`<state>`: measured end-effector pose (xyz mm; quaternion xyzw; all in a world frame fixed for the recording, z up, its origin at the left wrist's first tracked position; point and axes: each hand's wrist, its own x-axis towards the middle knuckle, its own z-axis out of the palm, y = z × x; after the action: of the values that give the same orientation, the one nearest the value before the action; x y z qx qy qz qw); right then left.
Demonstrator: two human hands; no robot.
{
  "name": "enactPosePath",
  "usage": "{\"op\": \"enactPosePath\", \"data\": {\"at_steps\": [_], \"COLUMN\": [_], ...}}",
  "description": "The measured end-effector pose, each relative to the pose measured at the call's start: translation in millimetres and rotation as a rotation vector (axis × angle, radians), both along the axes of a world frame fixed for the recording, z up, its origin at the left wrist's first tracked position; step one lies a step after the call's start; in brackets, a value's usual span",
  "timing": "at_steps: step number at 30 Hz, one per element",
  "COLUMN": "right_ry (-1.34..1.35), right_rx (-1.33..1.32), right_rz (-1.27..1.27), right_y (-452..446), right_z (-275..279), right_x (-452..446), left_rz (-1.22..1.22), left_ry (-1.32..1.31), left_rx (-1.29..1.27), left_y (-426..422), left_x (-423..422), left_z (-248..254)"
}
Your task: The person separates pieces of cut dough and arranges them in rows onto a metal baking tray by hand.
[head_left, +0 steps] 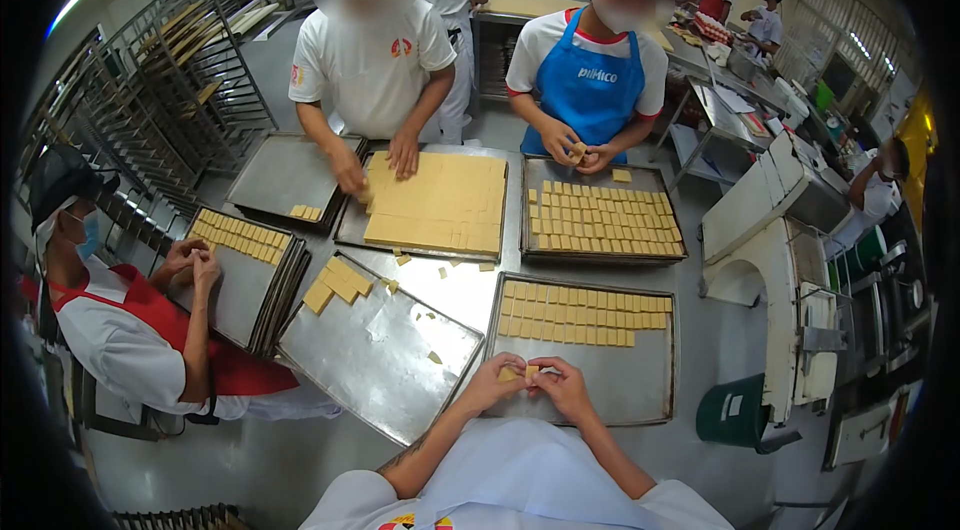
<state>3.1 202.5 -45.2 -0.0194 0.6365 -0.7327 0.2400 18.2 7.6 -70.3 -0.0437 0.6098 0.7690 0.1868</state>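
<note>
Yellow piece (532, 371) is pinched between fingers of left hand (488, 387) and right hand (564, 390), equally near, long axis unclear | second piece (508, 374) held by left hand | piece rows (575, 314) set at 1 o'clock, in tray (625, 390)

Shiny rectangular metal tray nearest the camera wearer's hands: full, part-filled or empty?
Part-filled: rows of small yellow rectangular blocks cover the far part of the tray, and bare metal shows in its near part.
</note>
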Motion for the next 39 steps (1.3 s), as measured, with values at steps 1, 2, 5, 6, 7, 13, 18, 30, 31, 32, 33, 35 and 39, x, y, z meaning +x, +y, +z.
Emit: {"op": "enactPosePath", "data": {"at_steps": [1, 2, 5, 6, 7, 13, 18, 30, 31, 32, 33, 35, 39], "right_ry": [-0.001, 0.000, -0.013, -0.015, -0.017, -0.018, 0.401, 1.614, 1.610, 1.605, 1.597, 1.581, 1.576], "right_rx": [-0.001, -0.002, -0.020, -0.027, -0.033, -0.005, 0.176, -0.585, -0.582, -0.585, -0.591, -0.603, -0.597], "right_rz": [0.003, 0.006, 0.003, 0.005, 0.008, 0.055, 0.027, 0.123, 0.075, 0.067, 0.064, 0.057, 0.039], "right_y": [0.6, 1.3, 3.8, 5.0, 6.1, 5.5, 2.5, 6.4, 3.6, 1.3, 0.4, -0.6, -0.8], "right_z": [0.3, 0.5, -1.4, -3.3, -5.3, 2.2, 65.4, 351.3, 351.2, 351.6, 351.6, 351.2, 350.7], "right_x": [0.3, -0.1, -1.0, -0.5, -0.7, 1.0, -14.0, -22.6, -19.7, -18.8, -18.6, -18.0, -15.9], "left_rz": [-0.003, -0.007, -0.013, -0.009, -0.005, 0.007, 0.122, 0.103, 0.097, 0.086, 0.078, 0.068, 0.047], "left_ry": [0.003, 0.001, -0.012, -0.024, -0.035, -0.043, 0.205, 1.638, 1.639, 1.638, 1.639, 1.635, 1.628], "left_rx": [-0.015, -0.013, -0.004, 0.001, 0.005, 0.067, -0.011, 0.145, 0.161, 0.174, 0.181, 0.193, 0.193], "left_y": [0.3, 0.7, 3.0, 4.0, 4.9, 6.3, -26.3, -68.7, -67.1, -66.3, -66.6, -68.0, -69.0], "left_x": [0.2, 0.1, -0.7, 0.6, 1.4, 8.6, 15.4, 74.4, 74.2, 73.8, 73.6, 73.9, 75.3], "left_z": [0.3, -0.6, 2.3, 10.4, 15.1, 9.2, 77.4, 388.6, 387.1, 386.3, 385.5, 385.1, 384.8]}}
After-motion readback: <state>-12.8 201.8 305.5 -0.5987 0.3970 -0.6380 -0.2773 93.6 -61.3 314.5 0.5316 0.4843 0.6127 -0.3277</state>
